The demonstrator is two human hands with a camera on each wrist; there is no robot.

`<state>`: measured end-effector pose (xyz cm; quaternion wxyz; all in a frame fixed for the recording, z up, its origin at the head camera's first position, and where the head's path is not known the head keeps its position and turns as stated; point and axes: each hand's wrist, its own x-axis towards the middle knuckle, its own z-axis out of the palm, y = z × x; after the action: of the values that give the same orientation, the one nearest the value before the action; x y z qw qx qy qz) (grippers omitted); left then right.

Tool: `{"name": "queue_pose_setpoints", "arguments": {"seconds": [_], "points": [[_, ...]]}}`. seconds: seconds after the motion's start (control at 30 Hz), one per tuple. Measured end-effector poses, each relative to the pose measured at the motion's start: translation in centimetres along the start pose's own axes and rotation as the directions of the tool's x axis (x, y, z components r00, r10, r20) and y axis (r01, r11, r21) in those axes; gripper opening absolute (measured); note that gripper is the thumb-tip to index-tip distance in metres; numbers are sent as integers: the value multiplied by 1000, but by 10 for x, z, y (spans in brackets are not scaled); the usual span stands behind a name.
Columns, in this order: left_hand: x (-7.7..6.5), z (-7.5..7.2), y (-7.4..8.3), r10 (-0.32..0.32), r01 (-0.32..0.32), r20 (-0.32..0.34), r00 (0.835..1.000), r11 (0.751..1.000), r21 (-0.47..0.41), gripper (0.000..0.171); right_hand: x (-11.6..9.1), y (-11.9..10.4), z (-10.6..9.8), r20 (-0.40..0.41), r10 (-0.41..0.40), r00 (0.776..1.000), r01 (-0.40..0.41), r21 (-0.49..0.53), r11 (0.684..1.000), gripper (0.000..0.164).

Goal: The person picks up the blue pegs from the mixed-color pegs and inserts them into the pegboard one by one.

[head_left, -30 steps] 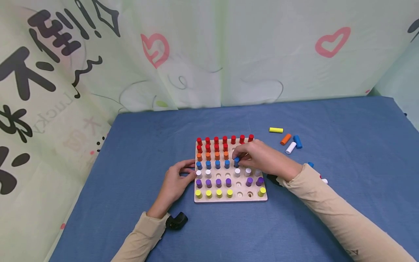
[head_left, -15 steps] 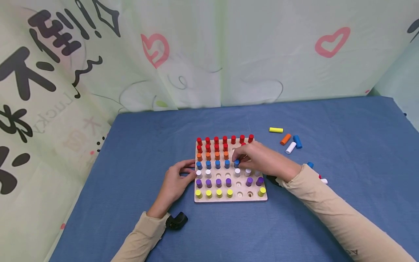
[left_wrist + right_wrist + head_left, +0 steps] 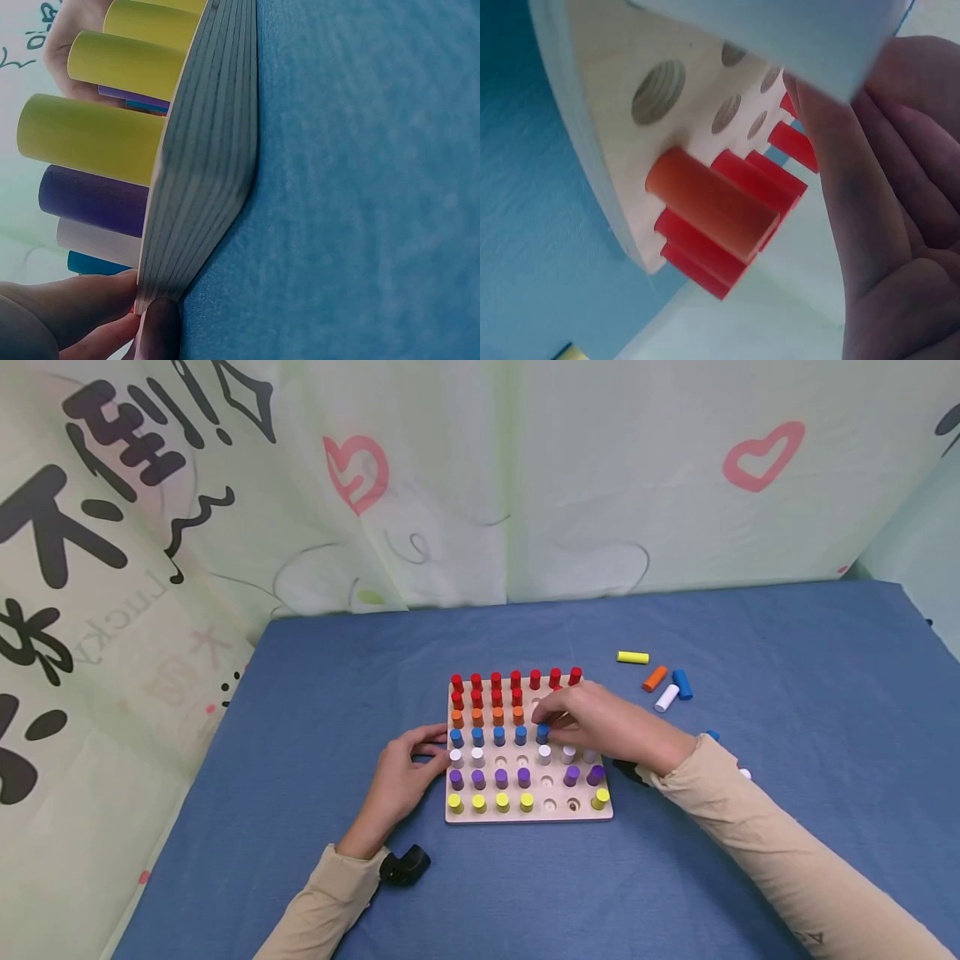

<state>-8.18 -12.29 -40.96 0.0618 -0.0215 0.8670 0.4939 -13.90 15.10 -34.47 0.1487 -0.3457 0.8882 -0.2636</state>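
Five blue pegs [image 3: 498, 737] stand in a row on the pegboard [image 3: 486, 817], counting from the left. The rightmost of these, the fifth blue peg [image 3: 542, 734], sits slightly lower than a second ago, its top about level with its neighbours, so it seems to have settled into its hole and filled one more place. The right hand [image 3: 609, 722] has a narrow grip on that peg, finger and thumb around its top. The left hand [image 3: 400, 783] pinches the board's left edge, beside the ends of the blue and white rows, and keeps its place.

Bare holes show nearer: two in the white row [image 3: 477, 758], one in the purple row [image 3: 501, 779], two in the yellow row [image 3: 502, 803]. The right wrist view shows more beside an orange peg [image 3: 709, 202] standing near the board's edge.

Right of the board, on the cloth-covered counter [image 3: 352, 685], lie a loose yellow peg [image 3: 633, 657], a loose orange peg [image 3: 655, 678], a loose blue peg [image 3: 682, 684] and a loose white peg [image 3: 666, 697]. The right sleeve [image 3: 780, 852] partly hides others. From the head, the right hand covers the board's far right part.
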Motion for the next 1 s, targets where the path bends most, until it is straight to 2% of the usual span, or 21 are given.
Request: {"name": "queue_pose_setpoints", "arguments": {"seconds": [0.2,0.53,0.9,1.0], "points": [[0,0,0,1,-1,-1,1000,1000,3,40,-8,0,-6,-35,5,999,-6,-15,1000,24],[0,0,0,7,-7,-5,1000,1000,6,40,-24,8,-13,-144,5,990,-15,-74,997,22],[-1,0,1,0,0,-4,1000,1000,7,41,-36,11,-21,-176,12,984,-17,-22,1000,20],[-1,0,1,-9,9,-4,1000,1000,10,41,-39,13,-23,-184,26,982,-34,-38,999,20]]}}
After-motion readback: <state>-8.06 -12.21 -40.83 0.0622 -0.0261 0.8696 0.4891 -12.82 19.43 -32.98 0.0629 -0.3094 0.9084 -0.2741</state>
